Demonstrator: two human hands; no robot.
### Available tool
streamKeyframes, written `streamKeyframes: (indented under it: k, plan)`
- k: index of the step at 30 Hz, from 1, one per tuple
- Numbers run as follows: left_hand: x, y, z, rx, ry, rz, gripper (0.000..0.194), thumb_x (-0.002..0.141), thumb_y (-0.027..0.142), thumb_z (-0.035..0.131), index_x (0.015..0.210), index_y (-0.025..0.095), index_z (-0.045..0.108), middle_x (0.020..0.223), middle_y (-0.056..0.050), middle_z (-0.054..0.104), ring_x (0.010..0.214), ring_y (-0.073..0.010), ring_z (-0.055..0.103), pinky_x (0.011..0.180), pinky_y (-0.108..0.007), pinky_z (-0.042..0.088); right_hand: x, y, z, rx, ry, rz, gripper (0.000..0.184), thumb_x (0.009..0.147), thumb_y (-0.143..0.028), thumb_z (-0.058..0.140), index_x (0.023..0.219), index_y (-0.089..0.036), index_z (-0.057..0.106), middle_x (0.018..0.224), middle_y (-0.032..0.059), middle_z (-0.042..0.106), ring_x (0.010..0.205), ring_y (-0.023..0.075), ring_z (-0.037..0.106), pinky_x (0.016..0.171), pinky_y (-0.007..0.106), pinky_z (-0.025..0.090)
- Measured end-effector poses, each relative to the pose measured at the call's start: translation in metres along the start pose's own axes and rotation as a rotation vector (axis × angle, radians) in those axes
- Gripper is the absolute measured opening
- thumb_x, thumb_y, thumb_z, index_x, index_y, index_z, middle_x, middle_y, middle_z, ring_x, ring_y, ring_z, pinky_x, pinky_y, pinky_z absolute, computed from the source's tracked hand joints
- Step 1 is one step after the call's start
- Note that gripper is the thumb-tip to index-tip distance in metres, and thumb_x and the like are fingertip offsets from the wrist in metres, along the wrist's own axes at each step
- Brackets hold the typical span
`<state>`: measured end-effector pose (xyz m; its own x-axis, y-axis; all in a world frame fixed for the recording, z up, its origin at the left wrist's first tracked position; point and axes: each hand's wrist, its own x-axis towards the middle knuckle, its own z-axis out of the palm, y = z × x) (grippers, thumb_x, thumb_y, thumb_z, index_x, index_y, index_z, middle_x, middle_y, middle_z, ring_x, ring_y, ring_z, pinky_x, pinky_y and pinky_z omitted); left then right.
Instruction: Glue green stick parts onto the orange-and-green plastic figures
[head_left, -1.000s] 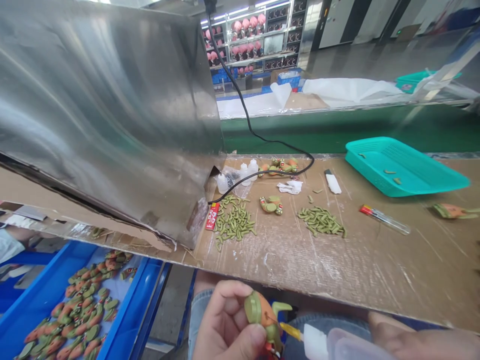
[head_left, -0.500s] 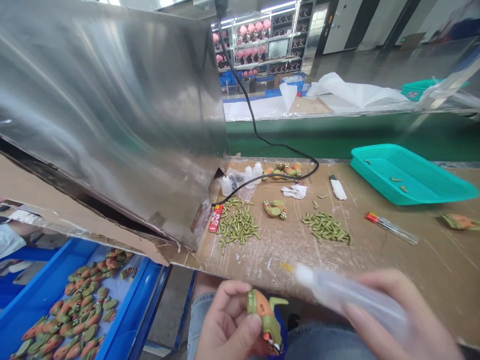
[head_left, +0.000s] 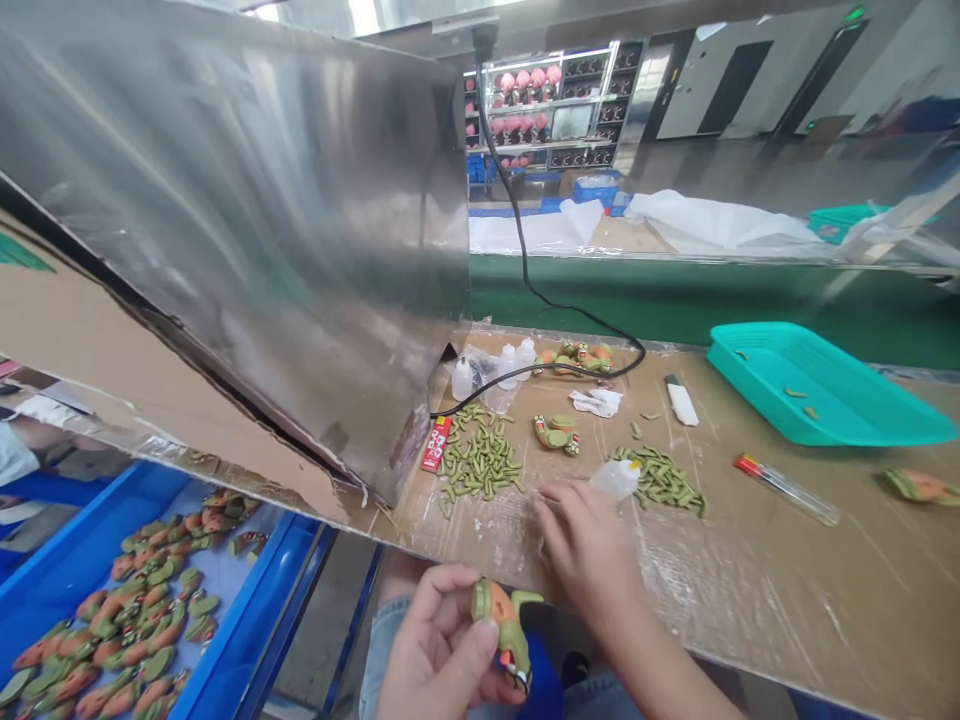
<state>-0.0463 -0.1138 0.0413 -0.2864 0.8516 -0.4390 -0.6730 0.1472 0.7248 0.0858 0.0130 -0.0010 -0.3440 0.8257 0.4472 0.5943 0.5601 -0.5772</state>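
My left hand (head_left: 439, 645) is closed around a small toy figure (head_left: 499, 630), orange and green with a red-and-white part at its lower end. A thin green piece sticks out from its right side. My right hand (head_left: 589, 545) is low over the cardboard, its fingers reaching left and apart. A translucent squeeze bottle (head_left: 616, 478) with a yellowish tip shows just past its knuckles, partly hidden by the hand. Small green curved pieces lie in a left pile (head_left: 484, 460) and a right pile (head_left: 667, 480). A similar figure (head_left: 556, 435) lies between them.
A large metal panel (head_left: 300, 220) stands at left. Many toy figures fill a blue bin (head_left: 247, 610) below it. A teal tray (head_left: 840, 395) sits at right, near a red-capped clear tube (head_left: 787, 490). A black cable (head_left: 525, 270) loops over several small bottles at the back.
My right hand has moved left and forward to the cardboard, and the bottle now shows past its knuckles with its tip toward the right. My left hand still holds the toy figure.
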Motion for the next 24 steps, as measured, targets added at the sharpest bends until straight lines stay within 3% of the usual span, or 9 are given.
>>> streamKeyframes:
  k: [3,6,10,13,16,19,24]
  plan:
    - [0.001,0.001,0.002,-0.005,-0.011,0.012,0.038,0.055,0.031,0.083,0.083,0.021,0.06,0.067,0.0,0.073,0.048,-0.0138,0.064,0.042,-0.026,0.056,0.016,0.0,0.033,-0.085,-0.039,0.034,0.015,0.089,-0.029,0.053,0.082,-0.016,0.057,0.085,0.0026,0.055,0.08,0.0185,0.054,0.072,0.035,0.045]
    - [0.001,0.003,0.0,0.003,0.019,0.029,0.039,0.055,0.031,0.083,0.083,0.02,0.06,0.067,0.0,0.073,0.048,-0.0132,0.064,0.042,-0.026,0.056,0.023,0.006,0.045,-0.095,-0.057,0.05,0.017,0.088,-0.027,0.056,0.076,-0.015,0.054,0.082,0.0005,0.053,0.078,0.0171,0.053,0.072,0.035,0.044]
    - [0.004,0.002,-0.005,0.004,0.066,0.028,0.041,0.055,0.032,0.083,0.084,0.019,0.058,0.067,-0.001,0.073,0.047,-0.0118,0.062,0.043,-0.025,0.055,0.015,-0.008,0.013,0.042,-0.122,-0.014,0.018,0.09,-0.021,0.045,0.073,-0.017,0.05,0.078,0.0027,0.05,0.077,0.0191,0.051,0.069,0.034,0.044]
    - [0.006,-0.001,-0.005,-0.024,0.022,0.023,0.039,0.056,0.033,0.082,0.084,0.02,0.058,0.066,0.001,0.072,0.048,-0.0118,0.062,0.041,-0.023,0.054,0.004,-0.032,-0.027,0.151,-0.157,-0.091,0.013,0.092,-0.024,0.043,0.082,-0.021,0.051,0.092,0.0036,0.05,0.085,0.0171,0.052,0.072,0.028,0.045]
    - [0.005,-0.003,-0.001,-0.031,-0.039,0.036,0.036,0.058,0.031,0.082,0.085,0.02,0.06,0.068,0.001,0.071,0.048,-0.011,0.062,0.041,-0.023,0.054,-0.004,-0.052,-0.055,0.216,-0.171,-0.23,0.008,0.09,-0.02,0.048,0.084,-0.021,0.052,0.092,0.0026,0.049,0.084,0.0148,0.052,0.068,0.023,0.044]
    - [0.002,-0.004,0.003,-0.032,-0.068,0.035,0.034,0.059,0.03,0.081,0.085,0.021,0.061,0.071,0.001,0.072,0.05,-0.0105,0.063,0.042,-0.023,0.055,-0.007,-0.059,-0.064,0.218,-0.15,-0.299,0.01,0.089,-0.013,0.049,0.081,-0.019,0.052,0.088,0.0031,0.049,0.079,0.0138,0.052,0.065,0.021,0.045]
    - [-0.004,-0.002,0.008,-0.015,-0.069,0.074,0.032,0.059,0.027,0.081,0.085,0.021,0.063,0.071,0.0,0.072,0.052,-0.0112,0.062,0.042,-0.025,0.056,-0.014,-0.053,-0.062,0.191,-0.169,-0.361,0.008,0.086,-0.007,0.053,0.087,-0.015,0.055,0.091,0.0078,0.05,0.08,0.0173,0.05,0.066,0.027,0.046]
